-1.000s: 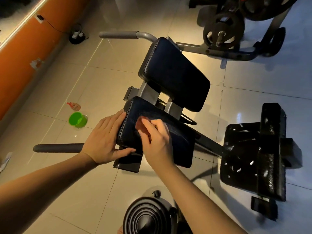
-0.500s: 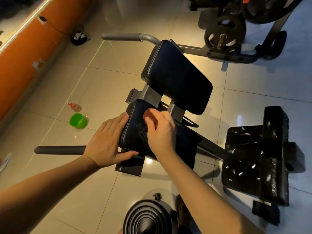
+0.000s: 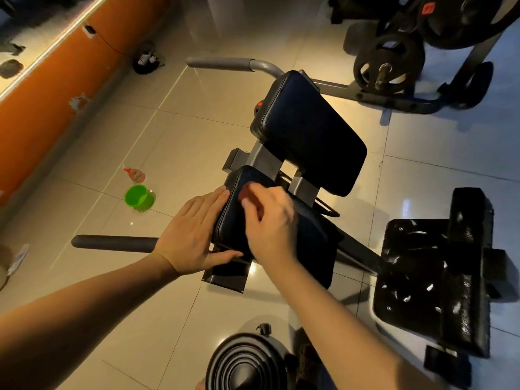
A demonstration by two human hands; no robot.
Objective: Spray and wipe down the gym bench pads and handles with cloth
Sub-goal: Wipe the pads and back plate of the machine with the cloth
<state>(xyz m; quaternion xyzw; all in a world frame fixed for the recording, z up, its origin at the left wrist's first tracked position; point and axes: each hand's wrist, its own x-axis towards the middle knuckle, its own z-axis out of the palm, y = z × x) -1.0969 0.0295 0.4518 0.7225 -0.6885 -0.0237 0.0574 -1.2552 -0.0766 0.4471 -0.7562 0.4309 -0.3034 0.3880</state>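
Both hands on the lower black cushioned pad (image 3: 230,232), one of two.
Nearest lies one black ribbed weight plate (image 3: 247,361). The left hand (image 3: 191,237) lies flat, fingers together, against the pad's left edge; the right hand (image 3: 270,220) curls round one blurred small reddish cloth (image 3: 245,194) on top. Leftward: one dark foam handle (image 3: 112,243), one green plastic cup (image 3: 139,197), one clear spray bottle (image 3: 135,174). Farther: the upper black cushioned pad (image 3: 309,136) and one grey handle (image 3: 219,64).

Black pad (image 3: 309,130), green cup (image 3: 139,197), orange wall (image 3: 42,108).
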